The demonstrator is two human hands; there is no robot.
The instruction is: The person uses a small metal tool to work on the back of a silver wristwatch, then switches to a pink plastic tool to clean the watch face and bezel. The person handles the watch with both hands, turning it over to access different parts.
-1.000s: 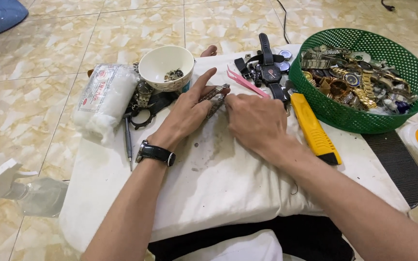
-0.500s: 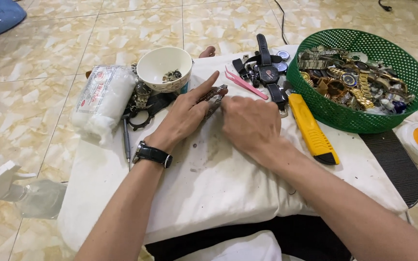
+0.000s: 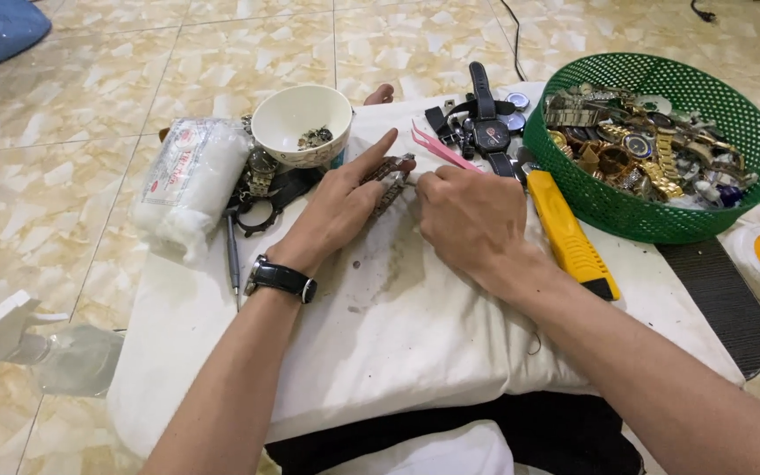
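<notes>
Both hands rest on a white cloth point(image 3: 398, 325) spread over the counter. The left hand point(image 3: 338, 211) pins a metal watch band point(image 3: 387, 180) under its fingers, forefinger stretched out. The right hand point(image 3: 472, 215) is curled, its fingertips at the band's end. A bowl point(image 3: 301, 123) sits just behind; a yellow knife point(image 3: 569, 233) and green basket point(image 3: 661, 220) lie to the right.

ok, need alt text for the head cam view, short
Seen from above, a person's left hand and right hand pinch a metal watch band together on a stained white cloth. Around them lie a white bowl, pink tweezers, a yellow utility knife and a green basket of watches.
</notes>
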